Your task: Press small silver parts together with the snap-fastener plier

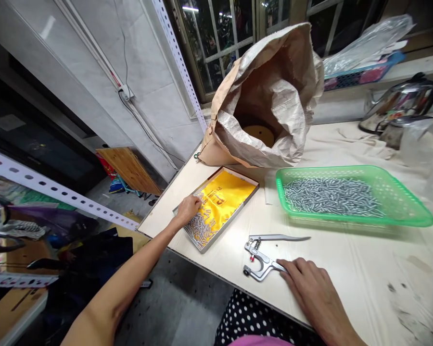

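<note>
My left hand [188,210] is over the left side of a shallow tray [231,214], its fingers drawn together among small silvery metal pieces [201,230]. Whatever is between those fingertips is hidden. The tray is lined with shiny yellow cloth printed with dark lettering [220,192]. On the table, my right hand [315,290] is closed over the lower handle of metal snap pliers [261,266]. The upper handle of the pliers stands apart from the lower one, with a spring and a red tip near the jaws.
A green plastic basket [400,204] full of similar metal pieces stands at right. Behind the tray, a large open woven sack [223,125] leans by the window. Metal kettles [400,101] stand at the back right. The table's front edge [216,278] runs close to my body.
</note>
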Demonstrator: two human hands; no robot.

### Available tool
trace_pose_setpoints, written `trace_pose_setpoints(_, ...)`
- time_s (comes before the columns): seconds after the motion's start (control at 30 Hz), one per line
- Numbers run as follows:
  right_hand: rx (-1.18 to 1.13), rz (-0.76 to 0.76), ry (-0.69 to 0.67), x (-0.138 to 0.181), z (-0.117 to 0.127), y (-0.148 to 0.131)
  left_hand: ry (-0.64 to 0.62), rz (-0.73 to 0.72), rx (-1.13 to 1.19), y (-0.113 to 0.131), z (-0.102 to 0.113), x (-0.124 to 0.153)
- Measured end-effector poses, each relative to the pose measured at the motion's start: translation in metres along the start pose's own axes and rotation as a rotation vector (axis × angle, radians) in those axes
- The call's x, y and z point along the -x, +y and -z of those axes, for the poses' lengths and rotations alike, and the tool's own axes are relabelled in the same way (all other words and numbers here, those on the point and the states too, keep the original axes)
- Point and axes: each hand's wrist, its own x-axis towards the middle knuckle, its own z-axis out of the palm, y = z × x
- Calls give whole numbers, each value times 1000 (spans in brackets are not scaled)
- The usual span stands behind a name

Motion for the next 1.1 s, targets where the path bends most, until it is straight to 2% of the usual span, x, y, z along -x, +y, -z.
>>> trace_pose_setpoints(0.2, -15, -33, 2, -5, 5, -6, 12, -169, 17, 2, -15, 14)
trace_pose_setpoints(0.33, -10, -37, -6, -5, 5, -4, -5, -307, -126, 10, -14, 11)
trace_pose_setpoints(0.53, -11, -28, -30, -8, 9, -6, -90, -343, -215, 21, -10, 3)
trace_pose_setpoints(0.77, 19, -73, -57, -12, 15, -13, -61, -384, -196, 39, 3, 12)
trace_pose_setpoints(0.87, 14, -87, -88, -14, 19, -14, 1, -340, -9, 61, 10, 35)
trace_pose_setpoints(0.93, 6, -97, -110, -15, 24, -15, -32, -295, 229, 78, 10, 60)
trace_pose_setpoints(1.1, 14, -115, -163, -17, 31, -13, -393, -123, 665, 109, -3, 122)
